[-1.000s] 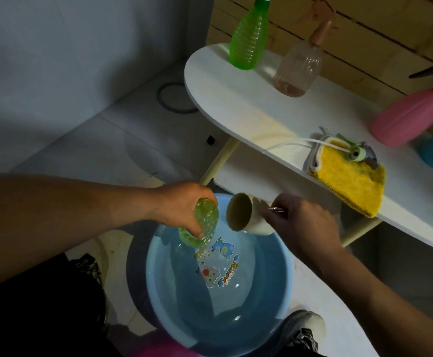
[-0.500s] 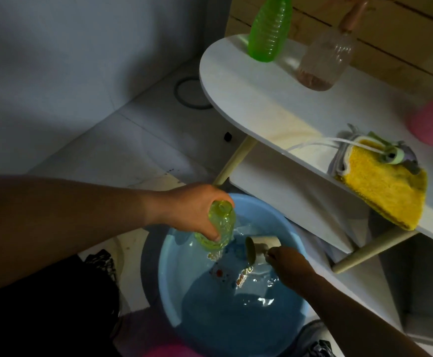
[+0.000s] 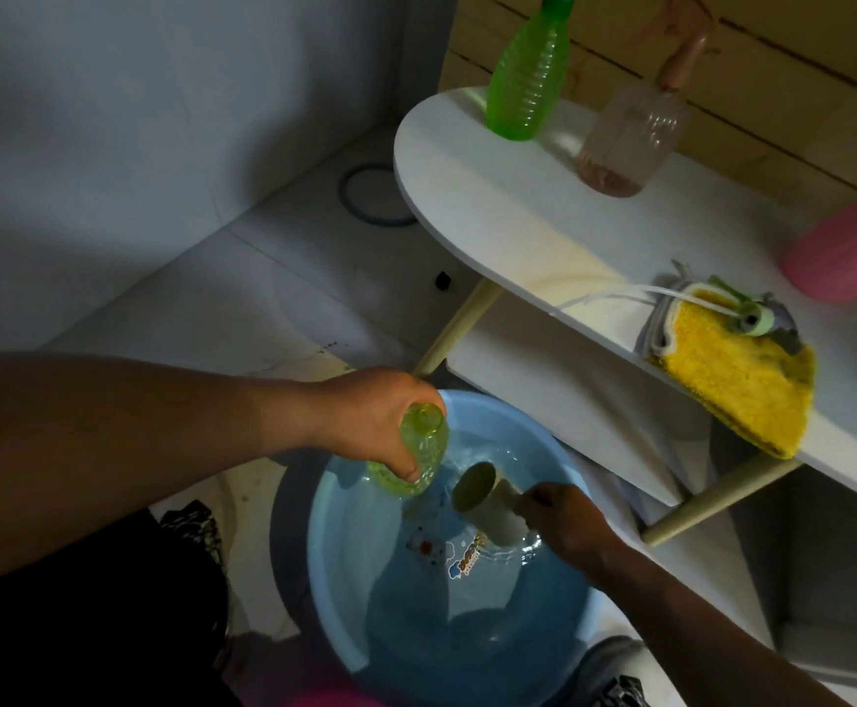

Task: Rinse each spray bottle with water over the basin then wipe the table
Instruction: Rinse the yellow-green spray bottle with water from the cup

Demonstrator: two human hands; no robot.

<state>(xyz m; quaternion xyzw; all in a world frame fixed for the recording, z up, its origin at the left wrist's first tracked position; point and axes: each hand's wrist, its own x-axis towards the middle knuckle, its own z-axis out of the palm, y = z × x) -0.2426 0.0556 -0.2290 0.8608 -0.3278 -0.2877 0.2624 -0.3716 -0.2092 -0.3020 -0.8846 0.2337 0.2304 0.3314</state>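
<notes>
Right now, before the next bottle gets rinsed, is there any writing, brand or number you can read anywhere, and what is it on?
Nothing can be read for certain.
Cartoon sticker on the floor of the blue basin: a short band of coloured letters, under water and too blurred to read.
Yellow-green bottle, green bottle, clear bottle, pink bottle, cup and yellow cloth: no label or print shows.

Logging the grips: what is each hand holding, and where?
Left hand grips the yellow-green bottle around its body; right hand holds the beige cup by its handle.
</notes>
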